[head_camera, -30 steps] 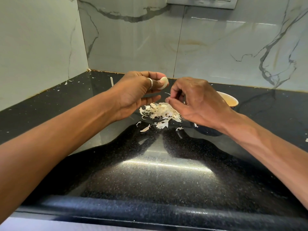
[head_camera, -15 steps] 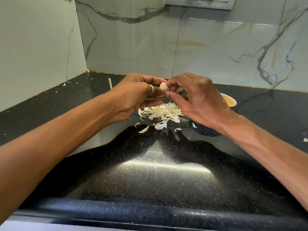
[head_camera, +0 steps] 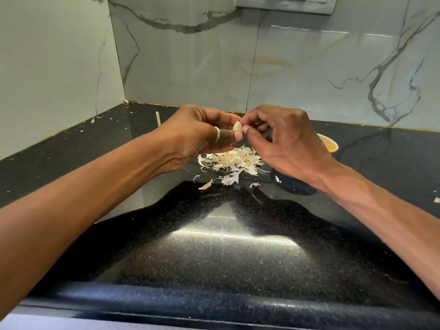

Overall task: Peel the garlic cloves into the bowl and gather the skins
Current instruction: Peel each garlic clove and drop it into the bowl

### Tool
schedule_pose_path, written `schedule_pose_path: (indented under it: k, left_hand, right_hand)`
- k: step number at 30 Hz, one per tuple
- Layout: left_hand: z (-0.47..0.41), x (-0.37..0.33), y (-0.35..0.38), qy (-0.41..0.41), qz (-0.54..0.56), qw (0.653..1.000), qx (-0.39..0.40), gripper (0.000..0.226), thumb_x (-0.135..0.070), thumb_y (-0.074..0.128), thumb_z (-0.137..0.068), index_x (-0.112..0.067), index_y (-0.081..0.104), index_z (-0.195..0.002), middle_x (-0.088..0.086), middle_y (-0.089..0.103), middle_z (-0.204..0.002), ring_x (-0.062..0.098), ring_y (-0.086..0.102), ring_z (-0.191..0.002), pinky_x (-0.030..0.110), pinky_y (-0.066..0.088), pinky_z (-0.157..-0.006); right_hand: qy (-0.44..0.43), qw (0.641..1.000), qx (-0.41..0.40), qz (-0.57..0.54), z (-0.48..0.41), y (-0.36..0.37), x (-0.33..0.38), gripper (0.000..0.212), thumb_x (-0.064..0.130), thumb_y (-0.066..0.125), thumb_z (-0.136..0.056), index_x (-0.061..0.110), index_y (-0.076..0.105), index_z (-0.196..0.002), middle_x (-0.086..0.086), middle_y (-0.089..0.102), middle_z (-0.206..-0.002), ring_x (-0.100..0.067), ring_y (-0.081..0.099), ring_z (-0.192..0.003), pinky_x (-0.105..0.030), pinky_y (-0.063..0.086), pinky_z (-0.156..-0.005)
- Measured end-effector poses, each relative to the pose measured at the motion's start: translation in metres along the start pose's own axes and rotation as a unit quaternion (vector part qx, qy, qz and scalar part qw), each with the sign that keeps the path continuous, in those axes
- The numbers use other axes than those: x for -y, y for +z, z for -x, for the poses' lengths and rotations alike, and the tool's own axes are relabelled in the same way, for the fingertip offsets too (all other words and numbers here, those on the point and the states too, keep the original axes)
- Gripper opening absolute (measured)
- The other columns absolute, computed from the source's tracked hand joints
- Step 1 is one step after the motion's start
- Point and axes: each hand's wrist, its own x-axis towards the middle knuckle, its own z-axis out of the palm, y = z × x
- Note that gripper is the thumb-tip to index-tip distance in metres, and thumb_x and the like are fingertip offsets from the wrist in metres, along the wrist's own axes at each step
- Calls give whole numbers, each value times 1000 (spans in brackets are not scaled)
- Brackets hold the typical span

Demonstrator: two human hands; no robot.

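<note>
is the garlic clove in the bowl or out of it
Out. The left hand and right hand pinch the garlic clove above the skins, left of the bowl.

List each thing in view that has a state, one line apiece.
garlic clove: held in the air above the skins, pinched between both hands; how far peeled, unclear.
left hand: grips the clove.
right hand: pinches the clove's other side.
skins: loose heap on the counter, a few scraps astray.
bowl: upright, mostly hidden behind the right hand; contents unseen.
</note>
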Motion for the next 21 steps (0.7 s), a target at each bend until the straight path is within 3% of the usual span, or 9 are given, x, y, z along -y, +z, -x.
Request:
schedule_pose_path:
  k: [5,11,17,21]
  left_hand:
    - [0,1,1,-5,8,1000,3,34,8,74,-82,0,71,-115,21,72,-115,30,70,-109,32,61,-85]
    - [0,0,2,-7,20,1000,3,32,10,70,-83,1,69,-114,20,73,-112,24,73,-99,32,62,-83]
    - [0,0,1,1,44,999,18,26,10,65,-89,-1,70,-112,7,77,-95,15,75,-93,30,62,-80]
    - [-1,0,0,7,48,998,29,29,9,62,-92,-1,69,-118,11,75,-110,19,74,-101,32,62,-79]
  right_hand:
    - [21,1000,-4,-18,0,-1,1,12,21,69,-95,13,74,-102,13,65,-85,13,57,-73,-10,54,-77]
    - [38,999,7,-33,1,-1,0,11,14,70,-94,10,74,-104,11,67,-86,8,61,-72,-13,55,-78]
    - [76,995,18,-62,1,-2,1,17,9,64,-94,11,74,-107,8,70,-86,-3,70,-76,-17,58,-75]
    - [85,993,9,-80,0,-1,-1,13,16,68,-95,14,73,-107,7,72,-88,-4,71,-75,-19,59,-71]
